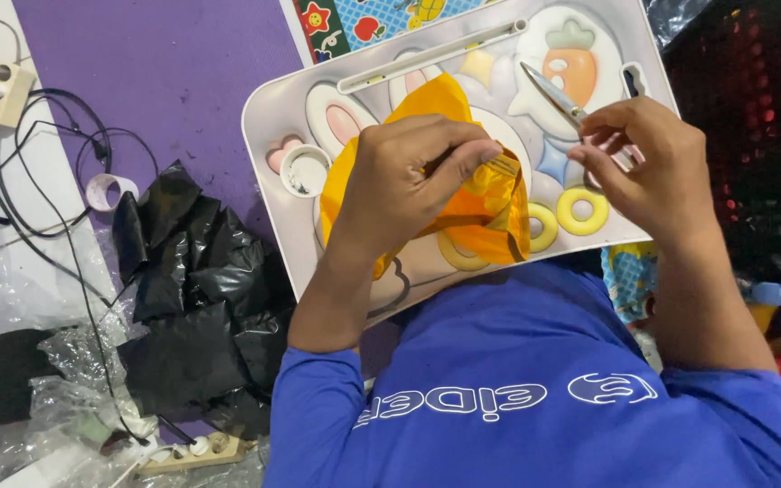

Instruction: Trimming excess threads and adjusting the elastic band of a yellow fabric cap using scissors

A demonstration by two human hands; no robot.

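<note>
We are pinching orange bag [481, 194] with left hand [409, 185], fingers curled, thumb pressing crinkled glossy film. Right hand [648, 167] is gripping scissors [553, 95], fingers through handles, blades pointing up-left, closed. Bag is lying mid-tray, covering rabbit picture. We are seeing grey tray [273, 117] printed with carrot, star, yellow rings; small white cup [305, 170] sitting at its left. Black bags [196, 298] are heaping left on purple mat [164, 72]; tape roll [106, 192], cables, clear plastic beside them. Black crate [752, 136] standing right.
</note>
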